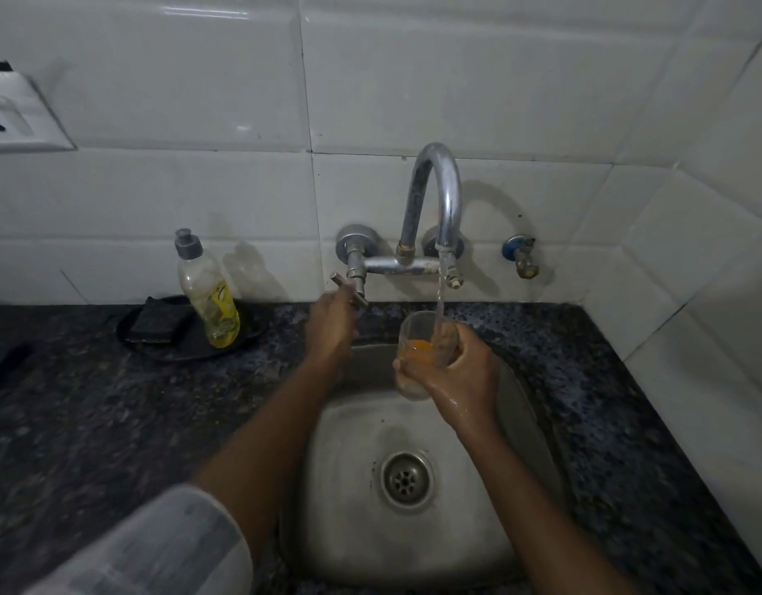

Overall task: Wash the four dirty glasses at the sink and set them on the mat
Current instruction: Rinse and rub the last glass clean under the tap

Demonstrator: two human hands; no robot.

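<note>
My right hand [458,373] grips a clear glass [418,337] with orange residue inside, held upright over the steel sink [349,487]. Water runs from the curved tap spout [439,195] straight into the glass. My left hand [330,326] is closed on the tap's left lever handle [349,287] at the wall. No other glasses and no mat are in view.
A dish-soap bottle [207,294] with yellow liquid stands on a dark tray [156,350] holding a black scrub pad [158,319], left of the tap. A small blue valve [519,253] sits on the wall at right. Dark speckled counter [70,414] surrounds the sink; a tiled corner wall rises at right.
</note>
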